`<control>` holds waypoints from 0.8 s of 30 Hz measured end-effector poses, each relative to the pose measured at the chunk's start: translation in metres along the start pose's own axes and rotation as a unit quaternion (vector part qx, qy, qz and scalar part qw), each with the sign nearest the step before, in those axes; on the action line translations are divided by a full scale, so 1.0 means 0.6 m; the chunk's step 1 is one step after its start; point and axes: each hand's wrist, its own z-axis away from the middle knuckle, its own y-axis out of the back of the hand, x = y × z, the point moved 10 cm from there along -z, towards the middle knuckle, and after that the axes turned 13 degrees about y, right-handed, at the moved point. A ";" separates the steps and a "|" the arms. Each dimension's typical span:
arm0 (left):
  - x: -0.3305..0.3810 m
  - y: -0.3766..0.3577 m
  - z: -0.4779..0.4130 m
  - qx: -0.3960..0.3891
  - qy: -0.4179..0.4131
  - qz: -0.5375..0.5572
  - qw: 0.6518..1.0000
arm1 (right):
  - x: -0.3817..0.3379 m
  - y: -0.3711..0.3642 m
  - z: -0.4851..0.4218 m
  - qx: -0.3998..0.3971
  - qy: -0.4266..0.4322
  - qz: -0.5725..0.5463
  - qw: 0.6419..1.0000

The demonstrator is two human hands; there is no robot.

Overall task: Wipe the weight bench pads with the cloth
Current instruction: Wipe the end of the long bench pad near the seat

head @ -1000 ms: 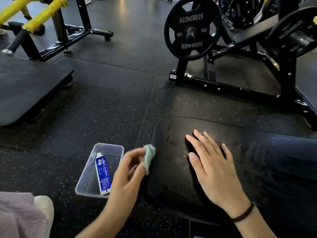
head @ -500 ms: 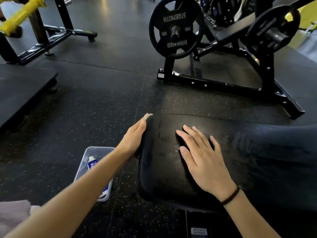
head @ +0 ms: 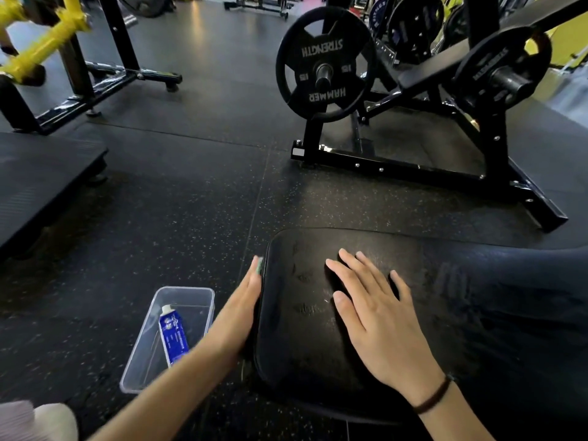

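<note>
The black bench pad (head: 302, 338) fills the lower middle of the head view, its top smeared with dull marks. My left hand (head: 241, 313) lies along the pad's left side wall with straight fingers. It presses the pale green cloth (head: 260, 266) against the wall. Only a sliver of cloth shows at my fingertips, and my thumb is hidden. My right hand (head: 375, 316) rests flat on the pad's top with fingers spread and holds nothing.
A clear plastic tub (head: 191, 297) with a blue tube (head: 173, 335) in it sits on the rubber floor just left of my left forearm. A plate-loaded machine (head: 324, 63) stands behind the pad. A low black platform (head: 38, 179) lies at left.
My left hand went from pinching the cloth beside the pad to pressing it flat on the pad's left side, then slid slightly back toward me. My right hand stayed put.
</note>
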 end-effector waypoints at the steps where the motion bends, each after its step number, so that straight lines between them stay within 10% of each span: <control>1: 0.025 -0.002 -0.016 0.004 -0.003 -0.002 1.000 | 0.000 0.000 0.000 -0.004 -0.001 0.000 1.000; 24: 0.057 0.014 0.066 0.093 -0.105 -0.054 0.989 | 0.063 0.006 -0.016 -0.082 0.008 0.031 0.996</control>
